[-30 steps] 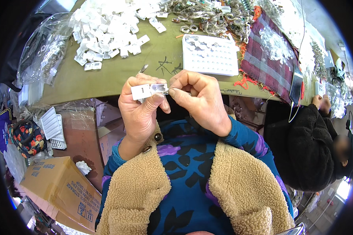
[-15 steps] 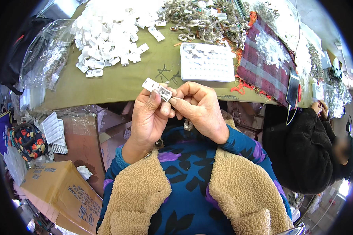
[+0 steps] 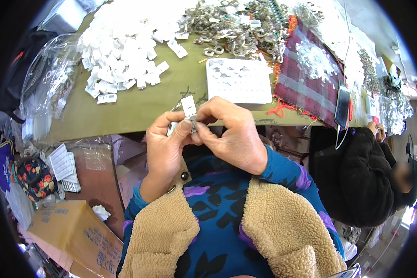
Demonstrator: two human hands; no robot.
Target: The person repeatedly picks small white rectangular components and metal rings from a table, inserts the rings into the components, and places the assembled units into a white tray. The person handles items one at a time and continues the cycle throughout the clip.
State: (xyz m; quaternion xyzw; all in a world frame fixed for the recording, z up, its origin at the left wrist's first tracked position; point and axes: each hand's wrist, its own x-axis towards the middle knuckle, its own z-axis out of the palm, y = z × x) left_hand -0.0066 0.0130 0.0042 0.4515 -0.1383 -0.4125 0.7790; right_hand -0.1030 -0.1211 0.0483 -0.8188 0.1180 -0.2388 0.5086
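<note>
Before my chest, just off the table's near edge, my left hand [image 3: 161,147] pinches a small white card [image 3: 188,106] between thumb and fingers. The card stands nearly upright, its top end poking out above the fingertips. My right hand [image 3: 234,134] is closed against the card's lower end, thumb and forefinger pressed together. A tiny shiny metal piece shows between the two hands' fingertips, but its kind is too small to make out. Beyond my right hand lies a white slotted tray [image 3: 240,90] with several small shiny pieces along its far rows.
White cards [image 3: 120,58] heap at the far left of the green table [image 3: 139,107]. Metal rings or bands [image 3: 245,34] pile up behind the tray. Right: plaid cloth [image 3: 306,85] with clear bits, a cabled phone [image 3: 342,104], a dark-sleeved co-worker [image 3: 356,176]. Lower left: a cardboard box [image 3: 72,231].
The card has turned from a leftward slant to nearly upright, and its open frame is now covered by my fingers. Both hands sit slightly further left. The whole view has shifted a little.
</note>
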